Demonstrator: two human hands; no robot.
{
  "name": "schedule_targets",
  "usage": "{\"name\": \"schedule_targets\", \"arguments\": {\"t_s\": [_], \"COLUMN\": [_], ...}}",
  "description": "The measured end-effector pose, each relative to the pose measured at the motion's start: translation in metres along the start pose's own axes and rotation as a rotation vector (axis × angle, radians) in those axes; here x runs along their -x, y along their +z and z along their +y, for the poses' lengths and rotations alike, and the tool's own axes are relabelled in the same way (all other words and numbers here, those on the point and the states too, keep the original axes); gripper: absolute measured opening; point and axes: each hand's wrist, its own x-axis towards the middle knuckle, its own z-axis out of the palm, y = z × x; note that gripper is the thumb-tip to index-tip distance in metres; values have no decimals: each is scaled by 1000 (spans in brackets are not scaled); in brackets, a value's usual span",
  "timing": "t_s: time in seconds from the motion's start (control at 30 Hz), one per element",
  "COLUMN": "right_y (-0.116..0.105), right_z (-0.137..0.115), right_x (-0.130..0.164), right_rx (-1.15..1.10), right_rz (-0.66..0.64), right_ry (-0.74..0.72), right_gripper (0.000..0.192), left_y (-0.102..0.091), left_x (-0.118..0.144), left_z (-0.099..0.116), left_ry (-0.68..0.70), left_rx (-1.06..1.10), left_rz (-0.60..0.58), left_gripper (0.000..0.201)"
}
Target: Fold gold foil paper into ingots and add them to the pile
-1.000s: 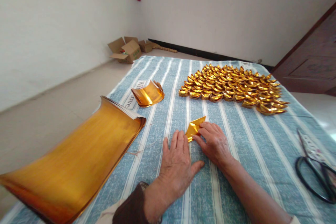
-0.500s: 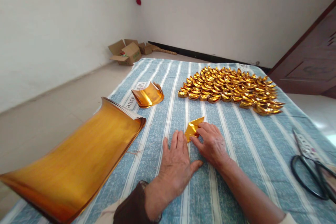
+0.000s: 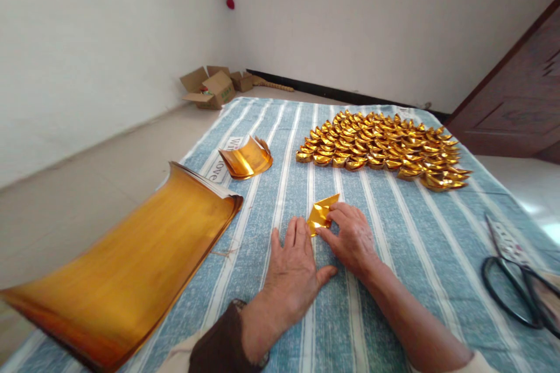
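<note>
**Folding a gold sheet: stage reached**

My left hand [image 3: 292,271] lies flat and fully spread on the blue-and-white striped cloth [image 3: 406,245], gripping nothing; its fingertips rest just against the near edge of the small, partly folded gold foil paper [image 3: 321,214]. My right hand [image 3: 352,239], just beside it, has thumb and forefinger closed on that paper's right corner, pressing it to the cloth; how many folds it already carries I cannot tell from here. Beyond both hands, well apart, lies a broad cluster of finished gold foil ingot shapes [image 3: 385,148]: much is done. Left of my left hand curl a large stack of unfolded gold sheets [image 3: 131,262] and, farther off, a small curled bundle of cut gold squares [image 3: 246,158], so plenty seemingly remains. Far right of my right hand lie black-handled scissors [image 3: 516,280].
</note>
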Motion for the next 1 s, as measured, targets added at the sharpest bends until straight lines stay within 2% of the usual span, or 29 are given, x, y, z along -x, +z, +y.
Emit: {"name": "schedule_targets", "arguments": {"t_s": [0.23, 0.53, 0.83, 1.0], "right_y": [2, 4, 2, 3], "right_z": [9, 19, 9, 0], "right_x": [2, 1, 0, -1], "right_rx": [-116, -197, -85, 30], "right_rz": [0, -9, -13, -26], "right_ry": [69, 53, 27, 61], "right_gripper": [3, 8, 6, 13], "left_y": [2, 2, 3, 1], "left_x": [0, 1, 1, -1], "left_z": [0, -1, 0, -3], "left_ry": [8, 6, -4, 8], "left_rx": [12, 21, 32, 70], "left_rz": [19, 41, 57, 89], "left_gripper": [80, 80, 78, 71]}}
